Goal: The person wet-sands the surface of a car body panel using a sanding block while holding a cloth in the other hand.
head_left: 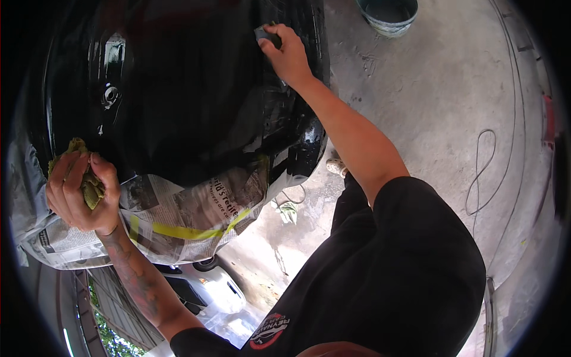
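- The black car panel (184, 101) filled the upper left of the view, ahead of the person. The step in hand seemed to be rubbing it down and wiping it, probably wet. Its surface was dark and glossy, with soft reflections over the middle, pale streaks on the left, and light specks near the lower right corner that might have been water.
- The newspaper masking (140, 238) wrapped the panel's near edge, creased and overlapping, so the next stroke seemed to call for control there, lest the paper tear.
- The dark bucket (389, 28) stood on the concrete floor, well apart from the panel's right side; its contents were hard to make out.
- The yellow tape (184, 232) ran in strips across the newspaper.
- The left hand (83, 187) was clenched round a yellow-green cloth (91, 193), bunched up at the panel's lower left; whether it was pressing down could not be told.
- The right hand (288, 56) gripped a small grey pad (262, 34) between thumb and fingers near the panel's right edge. The next move appeared to call for light, even pressure with the pad kept flat.
- The round fitting (110, 96) on the panel's left had a bright rim and pale smears around it.
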A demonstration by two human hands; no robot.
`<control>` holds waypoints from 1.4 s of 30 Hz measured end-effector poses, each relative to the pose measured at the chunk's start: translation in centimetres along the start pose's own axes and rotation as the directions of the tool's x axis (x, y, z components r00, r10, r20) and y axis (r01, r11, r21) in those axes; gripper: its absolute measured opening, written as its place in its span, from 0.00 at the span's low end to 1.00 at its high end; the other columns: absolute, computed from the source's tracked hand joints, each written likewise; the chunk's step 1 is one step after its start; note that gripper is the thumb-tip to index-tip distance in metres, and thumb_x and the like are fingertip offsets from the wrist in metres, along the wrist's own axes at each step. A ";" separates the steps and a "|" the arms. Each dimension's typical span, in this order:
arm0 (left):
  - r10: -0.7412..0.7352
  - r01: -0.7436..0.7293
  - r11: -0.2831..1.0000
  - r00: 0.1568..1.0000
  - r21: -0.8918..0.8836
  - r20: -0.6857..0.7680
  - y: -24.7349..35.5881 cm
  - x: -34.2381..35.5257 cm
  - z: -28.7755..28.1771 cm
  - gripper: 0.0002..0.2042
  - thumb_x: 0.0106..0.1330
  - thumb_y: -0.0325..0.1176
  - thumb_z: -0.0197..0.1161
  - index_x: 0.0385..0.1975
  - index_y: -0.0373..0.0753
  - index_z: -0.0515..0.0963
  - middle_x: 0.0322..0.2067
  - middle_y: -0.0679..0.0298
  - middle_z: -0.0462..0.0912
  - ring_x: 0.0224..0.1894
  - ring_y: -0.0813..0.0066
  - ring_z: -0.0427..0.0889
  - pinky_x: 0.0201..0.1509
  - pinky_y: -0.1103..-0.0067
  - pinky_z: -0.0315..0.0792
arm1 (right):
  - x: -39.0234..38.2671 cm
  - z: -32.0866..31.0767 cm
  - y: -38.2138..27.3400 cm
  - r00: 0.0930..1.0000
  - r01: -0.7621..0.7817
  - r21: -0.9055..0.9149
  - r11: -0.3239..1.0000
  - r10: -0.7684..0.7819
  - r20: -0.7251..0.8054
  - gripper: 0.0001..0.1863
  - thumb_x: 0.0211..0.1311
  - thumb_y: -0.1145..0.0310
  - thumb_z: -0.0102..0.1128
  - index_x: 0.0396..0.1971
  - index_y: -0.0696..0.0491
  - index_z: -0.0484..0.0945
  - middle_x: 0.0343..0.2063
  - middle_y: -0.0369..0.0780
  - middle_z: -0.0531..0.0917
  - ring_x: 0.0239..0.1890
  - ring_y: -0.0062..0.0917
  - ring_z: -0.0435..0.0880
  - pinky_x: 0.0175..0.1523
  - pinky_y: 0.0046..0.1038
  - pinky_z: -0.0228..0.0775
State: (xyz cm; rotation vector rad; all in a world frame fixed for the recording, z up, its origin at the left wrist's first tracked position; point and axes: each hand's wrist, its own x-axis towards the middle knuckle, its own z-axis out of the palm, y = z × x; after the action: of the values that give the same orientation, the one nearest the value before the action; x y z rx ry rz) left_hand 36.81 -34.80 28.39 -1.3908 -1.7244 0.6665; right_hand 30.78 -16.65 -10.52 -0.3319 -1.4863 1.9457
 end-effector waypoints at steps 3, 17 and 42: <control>-0.008 0.008 1.000 1.000 0.010 0.008 -0.4 -0.5 -0.7 0.08 0.57 0.28 0.73 0.33 0.45 0.82 0.37 0.69 0.87 0.36 0.67 0.85 0.44 0.73 0.74 | -2.9 0.2 0.0 0.999 0.031 -0.049 0.998 -0.029 0.042 0.19 0.57 0.68 0.71 0.48 0.55 0.79 0.50 0.49 0.82 0.49 0.43 0.79 0.59 0.37 0.70; -0.042 0.040 0.997 0.999 -0.064 -0.032 -0.2 -0.2 -0.4 0.06 0.54 0.35 0.74 0.30 0.50 0.83 0.33 0.77 0.86 0.35 0.74 0.84 0.43 0.76 0.73 | -15.9 3.1 -13.9 0.767 0.623 -0.119 0.773 -0.573 0.290 0.23 0.40 0.65 0.78 0.41 0.38 0.81 0.59 0.36 0.74 0.53 0.40 0.73 0.53 0.44 0.65; -0.373 0.438 -0.791 0.206 -0.426 0.905 33.9 -12.6 -11.6 0.47 0.62 0.18 0.63 0.79 0.44 0.43 0.39 0.56 0.84 0.38 0.78 0.83 0.42 0.81 0.78 | -26.4 -10.6 -18.5 0.213 -0.810 -0.136 0.571 0.502 0.838 0.33 0.80 0.47 0.47 0.74 0.52 0.61 0.61 0.36 0.76 0.61 0.22 0.72 0.66 0.27 0.64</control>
State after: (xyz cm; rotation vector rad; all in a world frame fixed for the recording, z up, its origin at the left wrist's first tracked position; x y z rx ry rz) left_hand 65.69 -39.25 4.10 -0.0877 -2.5757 -2.1558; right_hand 62.93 -22.79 -1.67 0.2090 -1.5894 3.4091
